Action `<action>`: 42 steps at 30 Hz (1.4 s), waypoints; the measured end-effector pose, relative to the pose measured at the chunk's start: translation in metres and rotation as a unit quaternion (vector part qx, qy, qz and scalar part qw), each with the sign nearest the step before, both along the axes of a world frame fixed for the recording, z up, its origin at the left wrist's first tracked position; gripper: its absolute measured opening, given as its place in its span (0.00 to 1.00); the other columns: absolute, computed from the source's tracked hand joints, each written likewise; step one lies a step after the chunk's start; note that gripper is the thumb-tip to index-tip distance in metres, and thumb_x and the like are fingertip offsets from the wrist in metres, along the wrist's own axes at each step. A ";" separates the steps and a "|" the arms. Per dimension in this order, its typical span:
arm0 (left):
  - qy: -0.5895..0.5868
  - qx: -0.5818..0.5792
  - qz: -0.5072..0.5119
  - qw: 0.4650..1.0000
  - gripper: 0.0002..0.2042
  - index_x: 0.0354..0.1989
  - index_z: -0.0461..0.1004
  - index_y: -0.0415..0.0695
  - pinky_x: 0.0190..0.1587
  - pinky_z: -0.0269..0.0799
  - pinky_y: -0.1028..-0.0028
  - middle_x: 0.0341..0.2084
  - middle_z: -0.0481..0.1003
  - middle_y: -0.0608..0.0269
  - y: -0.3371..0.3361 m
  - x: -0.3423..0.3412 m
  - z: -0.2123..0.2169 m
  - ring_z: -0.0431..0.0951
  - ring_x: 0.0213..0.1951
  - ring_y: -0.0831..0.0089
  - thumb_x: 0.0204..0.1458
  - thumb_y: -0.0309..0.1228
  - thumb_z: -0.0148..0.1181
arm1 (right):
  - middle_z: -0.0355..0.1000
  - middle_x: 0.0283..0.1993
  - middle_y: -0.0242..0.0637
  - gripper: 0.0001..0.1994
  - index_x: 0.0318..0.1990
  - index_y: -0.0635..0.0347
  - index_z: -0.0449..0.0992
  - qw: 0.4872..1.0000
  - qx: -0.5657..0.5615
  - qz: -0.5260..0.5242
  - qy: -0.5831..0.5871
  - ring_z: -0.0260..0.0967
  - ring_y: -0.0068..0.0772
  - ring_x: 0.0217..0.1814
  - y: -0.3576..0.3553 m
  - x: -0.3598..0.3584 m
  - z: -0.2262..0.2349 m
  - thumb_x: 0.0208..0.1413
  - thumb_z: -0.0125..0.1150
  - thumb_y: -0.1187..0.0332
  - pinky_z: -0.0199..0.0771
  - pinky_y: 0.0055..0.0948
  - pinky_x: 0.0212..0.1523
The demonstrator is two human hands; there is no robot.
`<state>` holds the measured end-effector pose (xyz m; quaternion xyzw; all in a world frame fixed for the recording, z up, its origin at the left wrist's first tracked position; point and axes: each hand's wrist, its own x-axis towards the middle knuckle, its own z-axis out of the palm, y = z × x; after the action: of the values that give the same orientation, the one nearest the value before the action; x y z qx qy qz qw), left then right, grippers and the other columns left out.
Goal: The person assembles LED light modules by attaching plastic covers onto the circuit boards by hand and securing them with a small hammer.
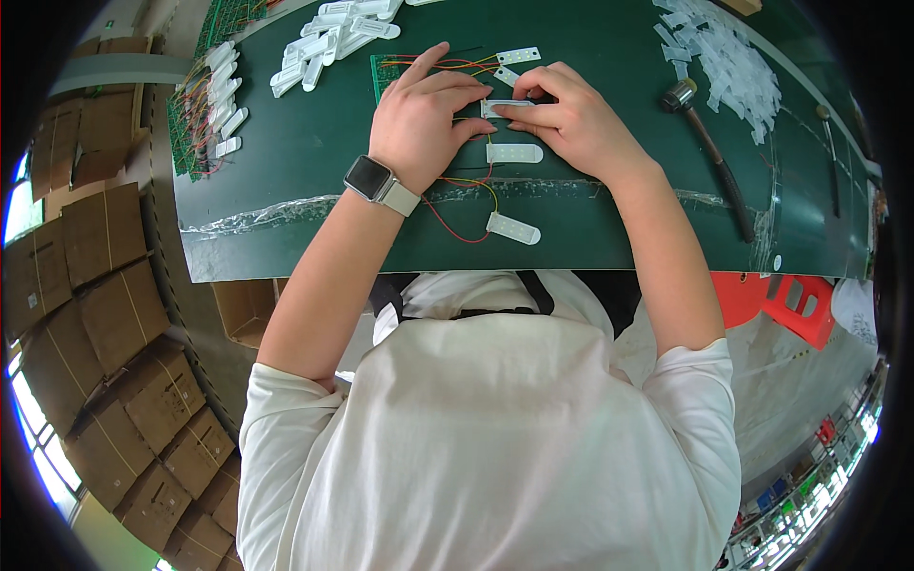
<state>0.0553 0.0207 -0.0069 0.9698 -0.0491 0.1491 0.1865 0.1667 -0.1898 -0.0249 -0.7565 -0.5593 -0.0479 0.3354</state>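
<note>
Both hands meet over a small white oblong module (505, 107) lying on the green work mat (305, 152). The left hand (424, 119), with a grey smartwatch (373, 179) on its wrist, has its fingertips pressed on the module's left end; the right hand (571, 119) pinches the right end between thumb and forefinger.

Just nearer the person than the grip lies a second white module (514, 152), and nearer still a third (513, 228), joined by thin red and yellow wires (457, 190). Beyond the grip sit two more white pieces (517, 56) and a green circuit board (386, 68).

Right of the grip a black rubber mallet (709, 143) lies on the mat, head away from the person. Far right and beyond it is a loose heap of clear plastic strips (728, 62). Far left beyond the grip is a pile of white housings (333, 33), and at the mat's left edge a row of wired boards with white caps (214, 105).

Well off to the left, below the table, stand stacked brown cardboard cartons (105, 314), flaps closed, with small pale labels too small to make out; one carton under the table edge (243, 314) is open, contents hidden. A red plastic stool (781, 300) shows low on the right.
</note>
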 end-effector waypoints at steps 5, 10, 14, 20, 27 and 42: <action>0.009 0.025 0.016 1.000 0.21 0.47 0.88 0.56 0.66 0.69 0.58 0.50 0.82 0.73 0.001 -0.002 0.000 0.71 0.66 0.60 0.43 0.44 0.78 | 0.74 0.43 0.25 0.13 0.46 0.42 0.89 1.000 0.003 0.002 -0.005 0.71 0.33 0.49 0.001 0.001 0.000 0.53 0.72 0.70 0.79 0.33 0.47; 0.033 0.079 0.056 0.995 0.21 0.50 0.87 0.69 0.71 0.55 0.46 0.60 0.76 0.78 0.002 -0.007 0.006 0.66 0.67 0.62 0.44 0.51 0.76 | 0.74 0.44 0.23 0.12 0.45 0.38 0.89 0.998 0.004 0.000 -0.057 0.70 0.32 0.52 0.001 0.004 -0.002 0.53 0.73 0.67 0.75 0.36 0.52; 0.065 0.077 0.084 0.991 0.23 0.50 0.86 0.75 0.72 0.46 0.35 0.66 0.72 0.77 0.000 -0.007 0.007 0.61 0.71 0.60 0.42 0.56 0.75 | 0.74 0.45 0.21 0.12 0.46 0.36 0.89 0.999 -0.004 -0.010 -0.049 0.70 0.32 0.52 0.000 0.004 0.003 0.53 0.73 0.65 0.74 0.36 0.52; 0.124 0.044 0.110 0.985 0.26 0.52 0.84 0.78 0.72 0.35 0.26 0.73 0.65 0.74 -0.001 -0.008 0.010 0.54 0.76 0.56 0.40 0.58 0.77 | 0.75 0.45 0.21 0.12 0.45 0.37 0.89 0.999 -0.011 -0.013 -0.030 0.70 0.32 0.51 0.000 0.003 0.002 0.53 0.74 0.63 0.74 0.37 0.51; 0.125 0.033 0.106 0.986 0.27 0.56 0.82 0.79 0.73 0.35 0.26 0.74 0.64 0.70 -0.004 -0.006 0.005 0.49 0.79 0.53 0.42 0.57 0.76 | 0.75 0.44 0.21 0.10 0.44 0.38 0.89 0.998 -0.001 -0.018 -0.068 0.70 0.31 0.50 0.001 0.002 0.005 0.53 0.74 0.63 0.73 0.35 0.49; 0.133 0.037 0.108 0.984 0.28 0.56 0.81 0.81 0.73 0.28 0.26 0.76 0.61 0.72 -0.001 -0.010 0.001 0.46 0.80 0.56 0.42 0.59 0.75 | 0.76 0.41 0.24 0.08 0.41 0.43 0.88 0.996 0.021 -0.008 -0.087 0.73 0.32 0.46 0.005 -0.001 0.002 0.53 0.73 0.63 0.74 0.34 0.44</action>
<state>0.0457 0.0200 -0.0062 0.9869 0.0759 0.0359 0.1381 0.1658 -0.1853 -0.0230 -0.7469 -0.5789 -0.1279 0.3011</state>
